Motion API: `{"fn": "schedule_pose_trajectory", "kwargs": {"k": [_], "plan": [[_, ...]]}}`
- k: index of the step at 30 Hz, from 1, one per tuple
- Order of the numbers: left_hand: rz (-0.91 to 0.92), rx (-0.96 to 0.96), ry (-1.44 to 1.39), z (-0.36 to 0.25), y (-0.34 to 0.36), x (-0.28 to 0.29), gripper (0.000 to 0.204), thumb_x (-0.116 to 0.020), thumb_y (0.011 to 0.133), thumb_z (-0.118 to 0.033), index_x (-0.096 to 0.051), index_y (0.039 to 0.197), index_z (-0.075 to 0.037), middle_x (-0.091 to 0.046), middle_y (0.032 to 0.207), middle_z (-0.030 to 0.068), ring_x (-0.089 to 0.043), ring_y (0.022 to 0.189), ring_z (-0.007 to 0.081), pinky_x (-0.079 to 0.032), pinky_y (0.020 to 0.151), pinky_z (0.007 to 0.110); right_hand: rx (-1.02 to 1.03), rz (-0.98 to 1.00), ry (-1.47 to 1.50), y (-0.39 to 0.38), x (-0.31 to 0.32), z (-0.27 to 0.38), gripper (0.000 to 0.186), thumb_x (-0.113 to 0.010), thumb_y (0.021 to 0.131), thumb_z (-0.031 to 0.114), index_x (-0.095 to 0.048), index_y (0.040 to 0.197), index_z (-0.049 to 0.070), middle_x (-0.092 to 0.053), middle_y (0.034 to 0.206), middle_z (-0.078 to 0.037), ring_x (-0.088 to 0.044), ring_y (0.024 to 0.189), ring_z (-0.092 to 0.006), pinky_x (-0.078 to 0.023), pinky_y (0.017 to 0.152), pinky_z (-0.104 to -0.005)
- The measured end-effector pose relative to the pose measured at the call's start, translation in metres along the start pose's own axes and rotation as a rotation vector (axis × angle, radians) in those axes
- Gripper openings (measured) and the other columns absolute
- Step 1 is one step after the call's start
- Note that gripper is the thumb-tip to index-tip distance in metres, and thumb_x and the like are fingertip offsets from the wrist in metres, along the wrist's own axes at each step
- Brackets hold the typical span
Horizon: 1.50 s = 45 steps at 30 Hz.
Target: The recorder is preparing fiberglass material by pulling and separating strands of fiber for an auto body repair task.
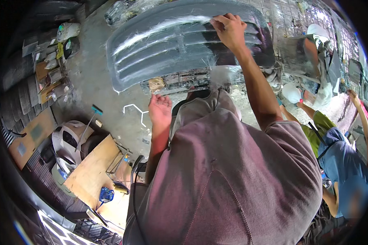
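A large dark grey moulded panel (147, 65) with rows of raised slats lies in front of me. Along its far part runs a band of loose white fibre strands (163, 27), wispy at the edges. At the band's right end my right hand (232, 30) reaches over the panel, its fingertips pinched on the strands. My left hand (160, 108) is held off the panel's near edge, palm up and fingers loosely spread, with nothing in it. Close to my body, a fluffy clump of white fibre (223, 76) hangs below the panel's near edge.
To the right another person (343, 163) in blue and green clothes bends near white-dusted pieces. A plywood sheet (92, 167) and a silver moulded body part (65, 141) stand at lower left, beside a squeegee (97, 109). A bucket (68, 31) stands far left.
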<state>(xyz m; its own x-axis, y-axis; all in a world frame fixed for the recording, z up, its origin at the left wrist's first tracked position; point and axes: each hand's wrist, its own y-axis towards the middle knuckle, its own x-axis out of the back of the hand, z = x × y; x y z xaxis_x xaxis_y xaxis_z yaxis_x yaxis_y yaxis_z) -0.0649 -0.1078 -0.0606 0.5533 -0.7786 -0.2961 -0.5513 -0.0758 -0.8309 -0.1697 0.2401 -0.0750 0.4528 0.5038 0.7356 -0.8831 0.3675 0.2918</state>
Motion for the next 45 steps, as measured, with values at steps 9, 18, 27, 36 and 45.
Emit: {"fn": "schedule_pose_trajectory", "kwargs": {"k": [9, 18, 27, 36, 45], "plan": [[-0.071, -0.041, -0.019, -0.004, -0.017, -0.002, 0.019, -0.058, 0.094, -0.029, -0.053, 0.089, -0.011, -0.052, 0.082, 0.0017, -0.056, 0.083, 0.0193, -0.045, 0.077, 0.035, -0.043, -0.241, -0.296, -0.011, -0.017, -0.001, 0.021, -0.070, 0.082, 0.037, -0.070, 0.086, 0.016, -0.063, 0.086, -0.004, -0.055, 0.089, -0.0255, -0.033, 0.084, -0.0455], [-0.022, -0.023, -0.116, -0.012, -0.007, 0.011, 0.017, -0.057, 0.094, -0.027, -0.054, 0.088, -0.012, -0.053, 0.080, 0.0000, -0.054, 0.082, 0.0169, -0.044, 0.077, 0.035, 0.362, -0.253, -0.184, -0.002, -0.001, -0.002, 0.023, -0.074, 0.078, 0.021, -0.071, 0.102, 0.020, -0.063, 0.092, 0.003, -0.057, 0.087, -0.0170, -0.039, 0.078, -0.0347], [0.018, -0.078, -0.128, -0.031, -0.006, 0.006, 0.015, -0.058, 0.093, -0.025, -0.055, 0.087, -0.011, -0.053, 0.079, 0.0005, -0.055, 0.079, 0.0171, -0.044, 0.076, 0.034, 0.504, -0.131, -0.301, 0.015, -0.014, -0.007, 0.018, -0.071, 0.078, 0.017, -0.072, 0.096, 0.019, -0.063, 0.090, 0.006, -0.058, 0.086, -0.0141, -0.039, 0.079, -0.0334], [0.147, -0.464, 0.574, -0.072, -0.013, 0.021, 0.025, -0.056, 0.095, -0.026, -0.063, 0.108, -0.006, -0.062, 0.086, 0.0025, -0.060, 0.080, 0.0128, -0.046, 0.081, 0.032, 0.203, -0.235, -0.111, -0.025, 0.044, 0.058, 0.025, -0.072, 0.079, 0.016, -0.070, 0.104, 0.013, -0.067, 0.094, -0.003, -0.061, 0.087, -0.0224, -0.043, 0.082, -0.0374], [1.054, -0.330, 1.490, -0.028, 0.008, -0.098, 0.028, -0.047, 0.091, -0.006, -0.057, 0.115, 0.004, -0.068, 0.104, 0.0122, -0.064, 0.096, 0.0155, -0.050, 0.083, 0.029, 0.043, 0.365, 0.338, -0.121, 0.032, 0.135, 0.025, -0.065, 0.083, 0.008, -0.068, 0.109, 0.006, -0.067, 0.105, -0.015, -0.063, 0.098, -0.0312, -0.050, 0.081, -0.0379]]}}
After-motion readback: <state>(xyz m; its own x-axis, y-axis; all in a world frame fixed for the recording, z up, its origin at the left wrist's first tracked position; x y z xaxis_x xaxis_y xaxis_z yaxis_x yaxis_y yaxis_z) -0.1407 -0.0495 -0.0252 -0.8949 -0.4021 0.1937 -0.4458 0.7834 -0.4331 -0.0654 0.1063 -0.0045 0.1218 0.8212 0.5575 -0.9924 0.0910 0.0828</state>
